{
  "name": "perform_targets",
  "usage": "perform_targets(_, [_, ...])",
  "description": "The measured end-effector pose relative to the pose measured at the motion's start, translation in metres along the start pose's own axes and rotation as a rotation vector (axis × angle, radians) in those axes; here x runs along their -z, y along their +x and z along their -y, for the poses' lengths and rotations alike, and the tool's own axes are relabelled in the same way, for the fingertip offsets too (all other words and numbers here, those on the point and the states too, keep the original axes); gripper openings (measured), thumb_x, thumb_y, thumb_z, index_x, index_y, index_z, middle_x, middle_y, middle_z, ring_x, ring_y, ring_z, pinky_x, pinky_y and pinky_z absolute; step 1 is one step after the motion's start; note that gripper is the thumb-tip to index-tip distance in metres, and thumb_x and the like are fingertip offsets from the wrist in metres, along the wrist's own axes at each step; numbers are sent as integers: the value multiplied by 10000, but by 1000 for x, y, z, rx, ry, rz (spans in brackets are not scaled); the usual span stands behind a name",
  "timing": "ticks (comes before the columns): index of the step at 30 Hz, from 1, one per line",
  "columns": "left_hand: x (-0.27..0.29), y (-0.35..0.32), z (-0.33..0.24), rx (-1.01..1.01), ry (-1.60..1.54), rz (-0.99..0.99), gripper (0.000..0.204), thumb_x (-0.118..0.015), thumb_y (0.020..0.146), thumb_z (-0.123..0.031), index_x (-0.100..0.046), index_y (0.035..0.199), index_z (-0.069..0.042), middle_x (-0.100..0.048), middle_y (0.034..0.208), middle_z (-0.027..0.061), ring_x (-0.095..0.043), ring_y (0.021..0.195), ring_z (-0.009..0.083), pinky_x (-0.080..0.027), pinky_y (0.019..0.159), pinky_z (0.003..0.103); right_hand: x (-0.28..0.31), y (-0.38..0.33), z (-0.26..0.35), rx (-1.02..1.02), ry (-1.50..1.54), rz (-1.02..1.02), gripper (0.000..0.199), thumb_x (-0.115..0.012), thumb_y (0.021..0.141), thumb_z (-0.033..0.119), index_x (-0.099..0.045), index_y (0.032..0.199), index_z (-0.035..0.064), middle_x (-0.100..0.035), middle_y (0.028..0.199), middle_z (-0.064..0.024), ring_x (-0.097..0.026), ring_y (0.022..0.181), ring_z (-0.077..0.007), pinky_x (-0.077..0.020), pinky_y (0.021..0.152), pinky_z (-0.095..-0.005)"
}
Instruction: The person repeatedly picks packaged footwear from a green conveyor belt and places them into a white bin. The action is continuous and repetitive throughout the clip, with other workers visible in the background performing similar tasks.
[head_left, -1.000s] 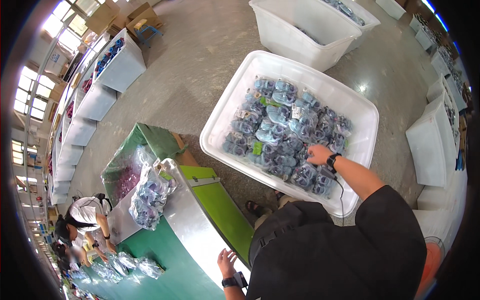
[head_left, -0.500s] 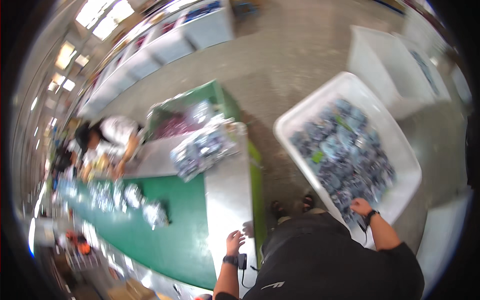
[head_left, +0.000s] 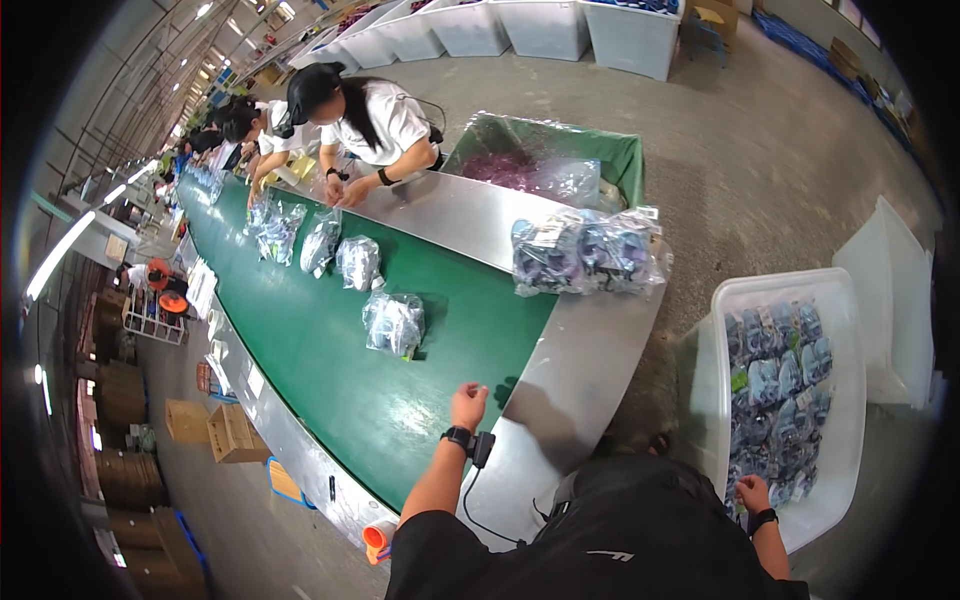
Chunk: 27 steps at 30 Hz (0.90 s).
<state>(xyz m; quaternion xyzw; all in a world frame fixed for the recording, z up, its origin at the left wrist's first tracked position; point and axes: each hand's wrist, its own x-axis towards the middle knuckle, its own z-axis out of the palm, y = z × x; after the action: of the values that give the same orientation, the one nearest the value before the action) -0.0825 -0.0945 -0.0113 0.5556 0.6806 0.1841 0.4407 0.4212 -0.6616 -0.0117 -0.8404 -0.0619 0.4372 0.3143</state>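
My left hand [head_left: 468, 405] hovers over the near end of the green conveyor belt [head_left: 330, 370], its fingers loosely bent and apart, with nothing in it. A clear-bagged bundle [head_left: 393, 325] lies on the belt beyond it. At the right, my right hand [head_left: 752, 494] is over the near part of a white bin [head_left: 845, 400], fingers loosely curled and nothing visible in them. Whether it touches the contents, I cannot tell. Rows of blue-grey bagged pieces [head_left: 775, 370] that look like shoes fill the bin. Larger clear bags of similar pieces [head_left: 585, 250] rest on the metal table edge.
Two co-workers in white [head_left: 375, 120] work along the belt's far side. A plastic-lined green bin [head_left: 620, 165] stands behind the table corner, and an empty-looking white bin [head_left: 890, 310] at the right. An orange cup [head_left: 378, 535] sits on the near metal edge.
My view has swung left, bringing more of the belt and the co-workers into sight. My left hand has moved from over the metal edge to over the belt; my right hand stays at the bin.
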Motion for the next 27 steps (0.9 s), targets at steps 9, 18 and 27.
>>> perform_targets(9, [121,138,-13,-228,410,-639,383,-663,769,-168,-594,1094,22,-594,1080,217,-531,1062,389,-408,937,462,-31,-19,69,204,-209,-21,203,-691,728,106,-627,873,-19,-646,682,-98,-621,599,-157,-511,581,-303])
perform_targets(18, [131,209,-6,34,425,-454,394,-606,837,-250,-600,1160,-25,-556,1225,192,-502,1152,363,-381,994,442,-40,-50,155,239,-690,127,355,-625,865,305,-656,1090,33,-653,1039,-160,-596,968,-292,-454,878,-387])
perform_targets(27, [34,90,-28,-198,270,-510,561,-678,820,-299,-468,1262,-26,-431,1303,212,-421,1177,418,-368,996,472,-58,-31,181,337,-859,215,359,-623,886,277,-624,1089,-19,-650,977,-185,-609,844,-262,-487,757,-374])
